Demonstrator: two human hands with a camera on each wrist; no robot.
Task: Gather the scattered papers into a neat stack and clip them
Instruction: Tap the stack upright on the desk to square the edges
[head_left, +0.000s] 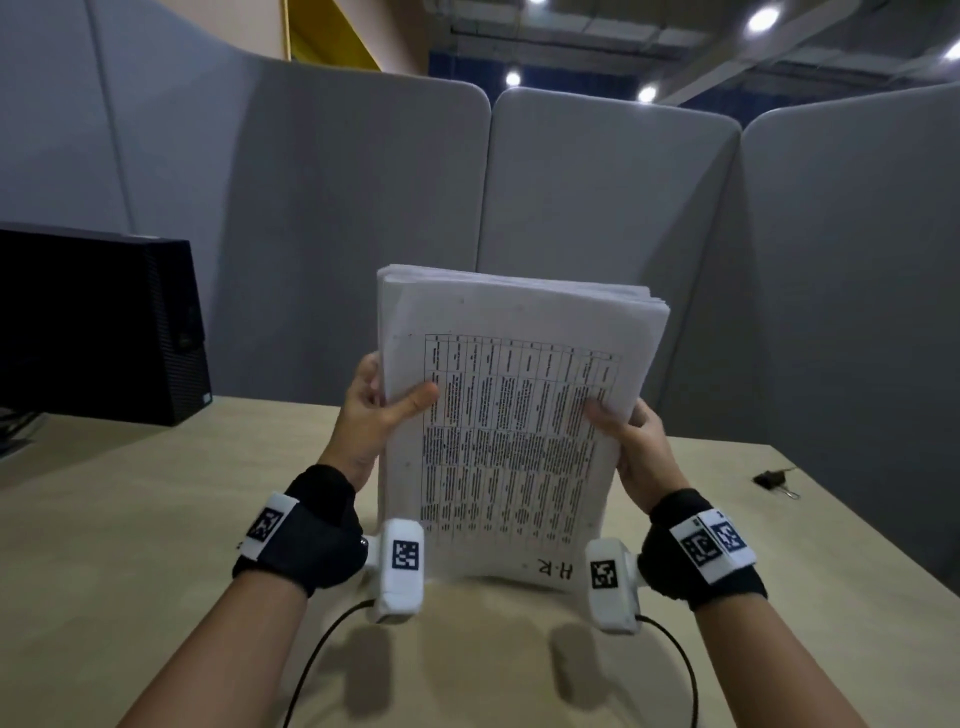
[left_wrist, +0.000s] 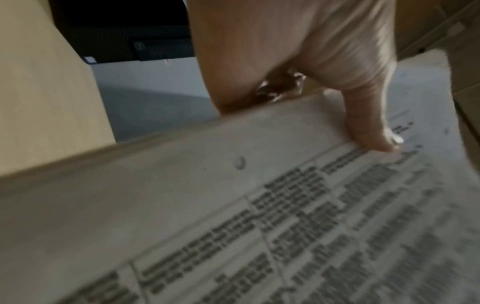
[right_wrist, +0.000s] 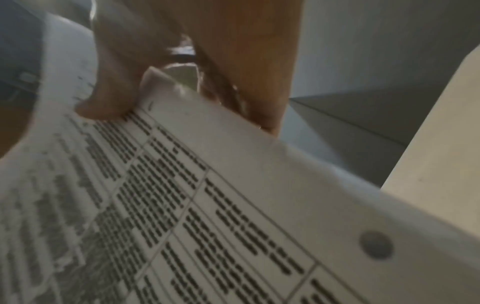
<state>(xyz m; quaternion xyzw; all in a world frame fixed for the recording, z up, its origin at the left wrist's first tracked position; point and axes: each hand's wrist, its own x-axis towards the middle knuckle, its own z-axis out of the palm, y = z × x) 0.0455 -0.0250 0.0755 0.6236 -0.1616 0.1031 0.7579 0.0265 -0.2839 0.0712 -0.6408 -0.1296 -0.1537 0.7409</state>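
A: Why is the stack of papers standing on end like that?

B: Its bottom edge is down on the surface, which looks like squaring up: tapping the sheets level so the edges line up. The top edges are not flush yet, a few sheets fan out at the upper right corner.

A: And the hands?

B: One on each long side. The left hand grips the left edge, thumb across the front sheet and fingers behind. The right hand does the same on the right edge. Both wrist views show a thumb pressed on the printed page, so each hand is closed round the stack, neither loose.

A: Where's the clip?

B: A black binder clip lies on the surface well off to the right, untouched. My guess is it goes on once the edges are even.

A: Anything readable?

B: The front sheet carries a printed table, too blurred to read. Near the bottom there are handwritten letters, upside down, something like "H-R". The black computer case at the left shows no legible label
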